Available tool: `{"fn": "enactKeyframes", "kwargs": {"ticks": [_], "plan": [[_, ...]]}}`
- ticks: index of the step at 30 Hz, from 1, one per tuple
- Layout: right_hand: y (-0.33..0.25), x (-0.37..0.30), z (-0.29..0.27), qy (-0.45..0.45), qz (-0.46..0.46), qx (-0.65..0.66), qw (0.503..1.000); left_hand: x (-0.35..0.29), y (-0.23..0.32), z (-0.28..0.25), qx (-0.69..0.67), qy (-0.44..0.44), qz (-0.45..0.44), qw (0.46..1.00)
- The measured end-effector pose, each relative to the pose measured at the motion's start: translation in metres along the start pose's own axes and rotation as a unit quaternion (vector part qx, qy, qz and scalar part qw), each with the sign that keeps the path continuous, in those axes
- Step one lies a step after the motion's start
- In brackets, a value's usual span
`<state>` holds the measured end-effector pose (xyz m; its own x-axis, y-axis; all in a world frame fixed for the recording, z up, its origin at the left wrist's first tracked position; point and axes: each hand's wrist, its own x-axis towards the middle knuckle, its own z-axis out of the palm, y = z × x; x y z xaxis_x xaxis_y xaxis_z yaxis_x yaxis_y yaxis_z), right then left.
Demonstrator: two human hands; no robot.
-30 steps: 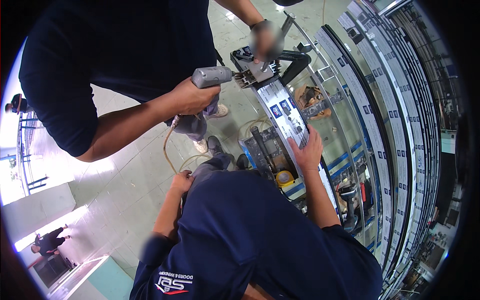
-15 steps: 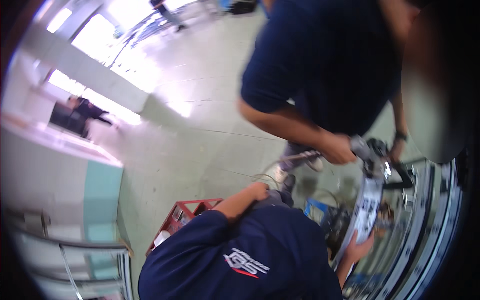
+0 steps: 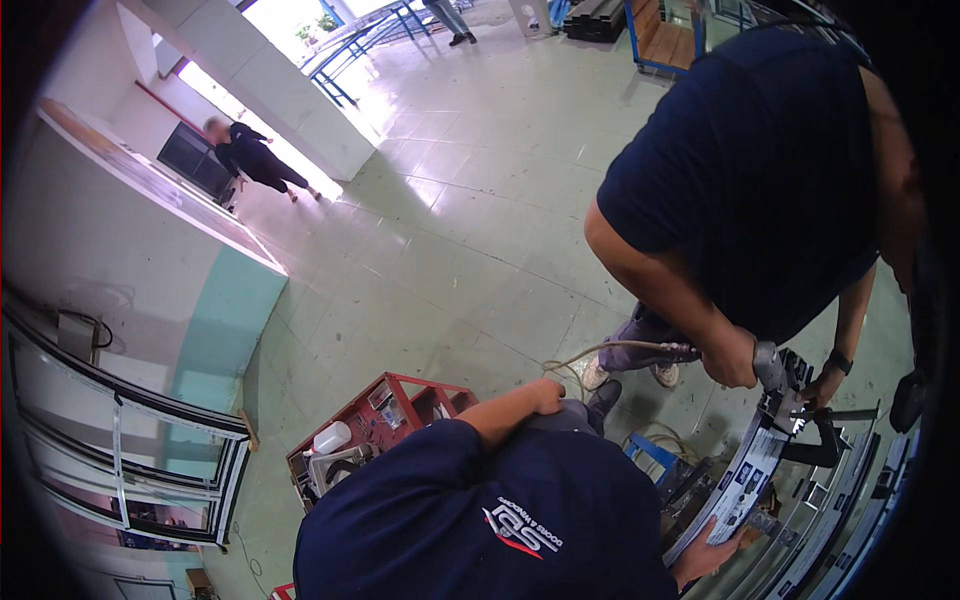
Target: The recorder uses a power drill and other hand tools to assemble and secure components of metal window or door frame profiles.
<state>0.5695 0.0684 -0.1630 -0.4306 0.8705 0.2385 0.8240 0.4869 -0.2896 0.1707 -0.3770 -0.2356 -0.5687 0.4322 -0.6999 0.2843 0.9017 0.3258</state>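
Observation:
My right hand (image 3: 712,552) is wrapped round the near end of a long metal profile (image 3: 728,478) covered in white and blue printed film. The profile slopes up toward a co-worker at the right. By my hip, against grey trousers, is my left hand (image 3: 545,396); its fingers are hidden. At the profile's far end the co-worker's one hand (image 3: 730,356) grips a grey tool (image 3: 768,366) joined to a hose (image 3: 640,346). The co-worker's other hand (image 3: 826,386), with a dark wrist band, touches a shiny metal part (image 3: 795,412) there.
A red cart (image 3: 392,380) with bottles and small parts stands at my left. More long profiles (image 3: 835,525) lie at the right, and a blue frame (image 3: 652,452) sits below. Window frames (image 3: 120,440) lean at the far left. Another person (image 3: 255,160) stands by the doorway.
The view has swung, so the co-worker, tool and profile sit further right and lower. The picture is sharper now. My right hand still holds the profile.

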Motion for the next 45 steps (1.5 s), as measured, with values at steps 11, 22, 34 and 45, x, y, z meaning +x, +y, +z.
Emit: {"fn": "enactKeyframes", "kwargs": {"ticks": [11, 22, 34, 45], "plan": [[-0.056, 0.008, -0.019, -0.013, 0.024, 0.108, 0.994, 0.004, -0.035, -0.020, 0.007, 0.022, 0.033, 0.999], [-0.054, 0.002, -0.036, -0.035, 0.078, 0.061, 0.994, 0.034, 0.009, -0.026, 0.103, -0.049, 0.085, 0.990], [-0.060, 0.005, -0.041, -0.039, 0.081, 0.056, 0.994, 0.046, 0.031, -0.041, 0.114, -0.047, 0.116, 0.986], [-0.059, 0.005, -0.040, -0.012, 0.059, 0.050, 0.997, 0.053, 0.033, -0.046, 0.118, -0.059, 0.112, 0.985]]}}
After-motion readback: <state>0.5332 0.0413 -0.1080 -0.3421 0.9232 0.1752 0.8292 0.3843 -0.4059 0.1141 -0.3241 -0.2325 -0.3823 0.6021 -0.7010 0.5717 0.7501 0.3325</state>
